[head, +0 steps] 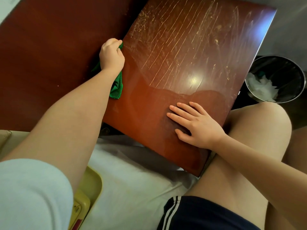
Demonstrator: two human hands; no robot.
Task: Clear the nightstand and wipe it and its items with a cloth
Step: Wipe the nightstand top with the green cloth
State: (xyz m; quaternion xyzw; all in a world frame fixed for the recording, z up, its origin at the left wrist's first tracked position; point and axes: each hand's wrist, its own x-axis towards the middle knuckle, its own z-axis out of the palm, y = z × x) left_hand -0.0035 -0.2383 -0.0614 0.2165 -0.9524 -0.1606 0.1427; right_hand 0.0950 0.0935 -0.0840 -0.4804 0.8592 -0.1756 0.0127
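Gripping one green microfibre cloth (117,86), the left hand (112,55) has its fingers curled round the bunched fabric at the left edge of the single reddish-brown glossy wooden nightstand top (182,55). One end of the cloth peeks out by the fingertips. The other end hangs past the wrist, so its long axis runs along that left edge, lying partly on the wood.

The right hand (196,125) rests flat on the near part of the top, palm down, with straight, slightly spread fingers pointing left across the board.

The nightstand top is a long rectangle. Its long axis runs away from the person and leans to the right, and its near corner is beside the bare right thigh. The far half is covered with pale dusty streaks and specks, mostly slanted parallel lines. The near part looks darker and smooth, and a bright lamp reflection sits near the middle.

One round bin with a black liner (282,67) stands just past the right edge and holds crumpled white tissue (262,87). One yellow plastic tray (93,181) lies on the white sheet (132,171) under the left arm.
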